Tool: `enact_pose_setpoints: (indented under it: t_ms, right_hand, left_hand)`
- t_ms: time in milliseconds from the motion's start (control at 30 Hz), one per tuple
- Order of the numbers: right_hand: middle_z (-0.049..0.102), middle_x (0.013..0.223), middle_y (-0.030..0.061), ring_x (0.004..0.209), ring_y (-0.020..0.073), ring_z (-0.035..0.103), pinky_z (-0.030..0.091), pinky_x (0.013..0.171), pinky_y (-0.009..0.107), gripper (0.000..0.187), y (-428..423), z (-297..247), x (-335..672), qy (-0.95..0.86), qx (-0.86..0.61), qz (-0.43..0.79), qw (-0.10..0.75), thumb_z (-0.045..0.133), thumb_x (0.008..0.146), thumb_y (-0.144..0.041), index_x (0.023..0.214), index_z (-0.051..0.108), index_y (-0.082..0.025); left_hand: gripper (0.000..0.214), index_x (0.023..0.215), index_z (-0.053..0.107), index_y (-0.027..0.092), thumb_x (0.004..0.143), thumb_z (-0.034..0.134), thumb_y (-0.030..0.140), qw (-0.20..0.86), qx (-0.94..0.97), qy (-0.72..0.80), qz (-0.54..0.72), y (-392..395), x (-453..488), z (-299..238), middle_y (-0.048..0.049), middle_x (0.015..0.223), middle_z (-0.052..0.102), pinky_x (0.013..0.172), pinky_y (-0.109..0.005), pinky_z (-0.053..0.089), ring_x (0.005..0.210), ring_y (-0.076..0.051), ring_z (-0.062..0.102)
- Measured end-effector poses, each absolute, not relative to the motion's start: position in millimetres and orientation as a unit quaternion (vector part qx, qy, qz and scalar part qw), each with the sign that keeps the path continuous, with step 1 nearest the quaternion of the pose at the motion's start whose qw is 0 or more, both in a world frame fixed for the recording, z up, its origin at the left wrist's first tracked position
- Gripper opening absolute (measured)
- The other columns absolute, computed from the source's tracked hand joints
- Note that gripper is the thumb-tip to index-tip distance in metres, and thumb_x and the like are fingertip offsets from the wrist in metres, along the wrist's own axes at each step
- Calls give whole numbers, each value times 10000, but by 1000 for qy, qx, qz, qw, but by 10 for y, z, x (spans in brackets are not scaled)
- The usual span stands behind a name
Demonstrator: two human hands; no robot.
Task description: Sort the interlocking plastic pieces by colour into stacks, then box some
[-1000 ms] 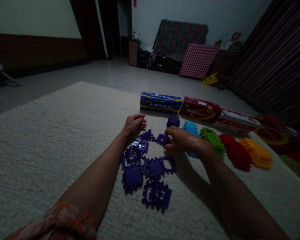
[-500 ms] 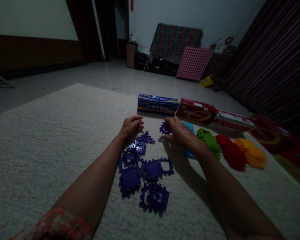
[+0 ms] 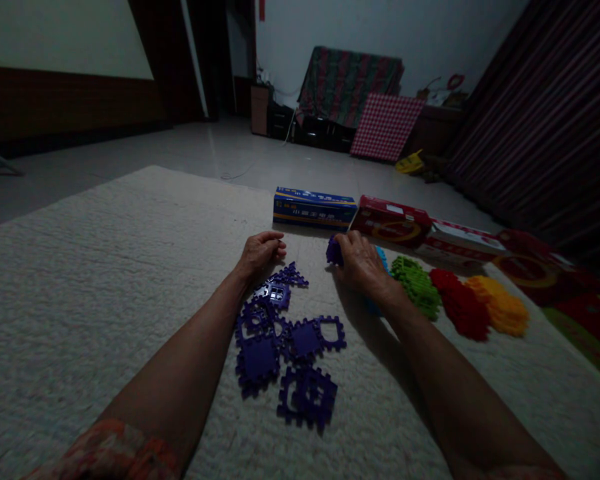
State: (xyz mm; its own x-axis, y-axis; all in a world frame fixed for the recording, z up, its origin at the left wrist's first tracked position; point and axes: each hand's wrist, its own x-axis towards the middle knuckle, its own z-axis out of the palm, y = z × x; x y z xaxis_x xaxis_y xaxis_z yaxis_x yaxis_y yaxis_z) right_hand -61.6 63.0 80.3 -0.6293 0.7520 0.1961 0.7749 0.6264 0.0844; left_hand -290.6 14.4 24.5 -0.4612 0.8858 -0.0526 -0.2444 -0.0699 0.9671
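Observation:
My right hand [image 3: 363, 260] is closed on purple interlocking building tiles [image 3: 335, 251] with toothed edges, held just above the carpet; how many are in the grip I cannot tell. Off to the left, my left hand [image 3: 263, 253] rests with its fingers curled and nothing visible in them. Just below it lies a purple triangular tile [image 3: 294, 275], beside a purple window tile [image 3: 279, 293]. Closer to me are several more purple tiles, some solid like this square tile [image 3: 259, 358], others open frames [image 3: 333, 333]. A small overlapping group [image 3: 310, 397] lies nearest me.
Beyond my right hand sit piles of blue tiles [image 3: 381, 257], green tiles [image 3: 415, 287], red tiles [image 3: 460, 303] and yellow tiles [image 3: 499, 305]. Behind them a blue box [image 3: 314, 210] and red boxes [image 3: 391, 223] stand in a row. Everything lies on a cream carpet [image 3: 130, 267].
My right hand has turned and drawn slightly right with the purple tiles, which now show more edge-on. My left hand and the loose tiles have stayed in place.

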Motion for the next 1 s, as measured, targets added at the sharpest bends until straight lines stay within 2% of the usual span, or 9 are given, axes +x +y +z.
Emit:
enact_pose_setpoints:
  t_ms: [400,567,667,767,1000]
  right_hand:
    - [552,1264,154,1078,285,568,439,867,359,455,478,824,-706,-930,-367,-29,13,678,884,-312,1289,516,-183]
    - [591,1242,119,1023,250,600,451,823,317,408,481,865,-666,-935,-355,10,4,673,875,-256,1260,539,-233]
    - [626,1188,118,983,249,619,450,795,311,331,494,891,-677,-939,-344,12,16,606,905,-214,1236,590,-226]
    - [663,1161,102,976,239,633,448,803,308,334,538,887,-695,-940,-339,23,37,547,909,-157,1223,638,-228]
    - [700,1092,88,975,204,635,451,836,282,300,715,974,-606,-928,-358,41,89,555,909,-140,1164,702,-201]
  left_hand:
    - [185,928,658,110,797,572,11,433,284,540,663,104,-2854,338,-35,699,660,532,-215,471,548,-91,605]
    - [167,919,662,114,803,594,15,428,290,540,664,132,-2882,296,-37,702,664,532,-217,475,543,-93,615]
    - [159,916,664,120,792,625,27,431,290,535,666,133,-2885,281,-39,708,667,532,-216,474,546,-92,614]
    - [164,912,664,121,799,602,20,432,287,532,669,127,-2872,290,-37,705,663,531,-215,471,547,-91,613]
    - [165,909,668,121,796,602,20,428,288,538,667,126,-2874,302,-42,708,663,533,-220,467,548,-93,607]
